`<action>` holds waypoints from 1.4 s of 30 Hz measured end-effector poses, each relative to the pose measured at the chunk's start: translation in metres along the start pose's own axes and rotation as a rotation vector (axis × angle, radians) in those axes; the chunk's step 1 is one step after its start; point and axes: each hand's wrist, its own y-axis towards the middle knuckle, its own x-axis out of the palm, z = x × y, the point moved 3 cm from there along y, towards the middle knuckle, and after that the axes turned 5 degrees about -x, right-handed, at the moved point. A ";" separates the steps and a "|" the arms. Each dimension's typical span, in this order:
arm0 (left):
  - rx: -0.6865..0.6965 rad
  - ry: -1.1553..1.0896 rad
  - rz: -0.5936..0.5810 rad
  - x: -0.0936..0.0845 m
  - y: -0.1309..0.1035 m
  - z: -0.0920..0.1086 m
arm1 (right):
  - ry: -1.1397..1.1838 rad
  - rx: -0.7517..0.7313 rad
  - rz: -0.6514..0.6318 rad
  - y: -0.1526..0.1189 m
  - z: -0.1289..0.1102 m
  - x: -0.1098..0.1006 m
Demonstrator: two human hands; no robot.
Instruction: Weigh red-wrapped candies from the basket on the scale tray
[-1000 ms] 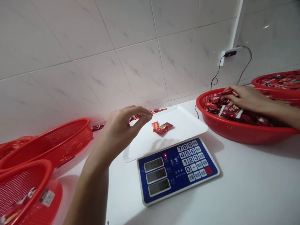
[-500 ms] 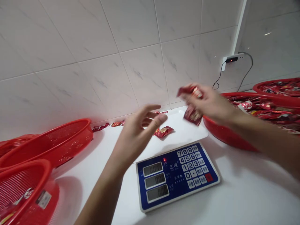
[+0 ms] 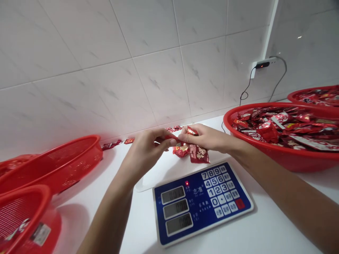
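In the head view, a dark-red glossy packet with pale lettering (image 3: 199,154) hangs below the fingers of the right hand (image 3: 208,137), its lower end over a shallow white plastic tray (image 3: 150,180). The right grip is closed, thumb and fingers pressed together on the upper part of this packet; a bright-red and gold wrapper (image 3: 192,131) shows among the same fingers.

The left hand (image 3: 148,144) has its thumb and forefinger pinched on a narrow red wrapper (image 3: 173,137), which reaches across to the right fingertips, so both grips meet at it, above the tray. How its far end sits between the right fingers cannot be told.

Beneath the hands, a crumpled red and gold foil packet (image 3: 180,151) lies on the tray, partly hidden by the fingers. A blue and white electronic scale (image 3: 197,203) shows its keypad and displays on the near side of the tray, on the white surface (image 3: 270,225). To the right, a large red plastic basket (image 3: 304,161) holds many wrapped packets; a long red oval basket (image 3: 60,169) stands to the left.
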 end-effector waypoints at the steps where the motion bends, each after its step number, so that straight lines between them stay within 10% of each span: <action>1: 0.006 0.009 -0.007 0.004 0.001 0.000 | -0.055 -0.016 -0.004 -0.001 0.000 -0.001; 9: 0.025 -0.223 -0.034 0.007 0.002 0.003 | -0.017 -0.111 0.105 -0.005 -0.007 -0.001; 18: 0.318 0.095 0.448 0.005 -0.011 0.019 | 0.318 0.066 0.132 -0.005 0.002 -0.009; 31: 0.033 -0.197 -0.123 0.009 0.007 -0.008 | 0.036 -0.117 0.183 -0.004 -0.001 -0.007; 36: 0.074 -0.161 -0.089 0.008 0.007 -0.005 | 0.126 -0.013 0.055 -0.005 0.003 -0.010; 42: -0.033 0.152 -0.022 0.004 0.009 -0.016 | -0.150 0.090 0.328 -0.002 0.008 -0.021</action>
